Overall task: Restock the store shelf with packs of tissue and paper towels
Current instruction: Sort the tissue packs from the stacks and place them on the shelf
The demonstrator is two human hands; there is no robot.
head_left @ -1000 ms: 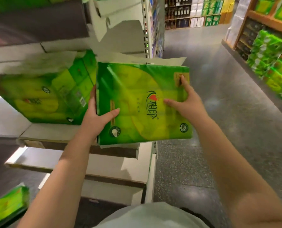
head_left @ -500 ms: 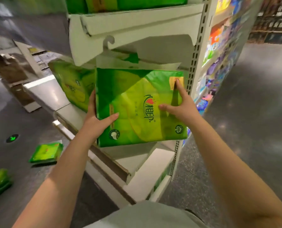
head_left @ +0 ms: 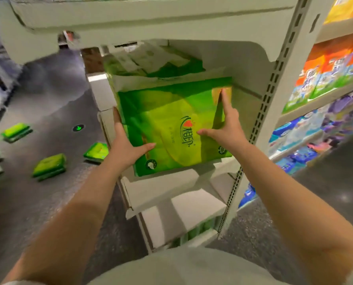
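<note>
Left hand (head_left: 128, 145) clamped left edge of green tissue pack (head_left: 171, 120), thumb across front. Right hand (head_left: 227, 130) pressed flat on front, fingers straight. Between our hands, pack stood on white shelf (head_left: 171, 186). Left of our grip, loose packs (head_left: 49, 166) lay on floor.

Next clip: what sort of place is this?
Probably a supermarket aisle: white shelving with a slotted upright, colourful packaged goods filling the shelves to the right, and a green tissue pack held there by the left hand and right hand.
</note>
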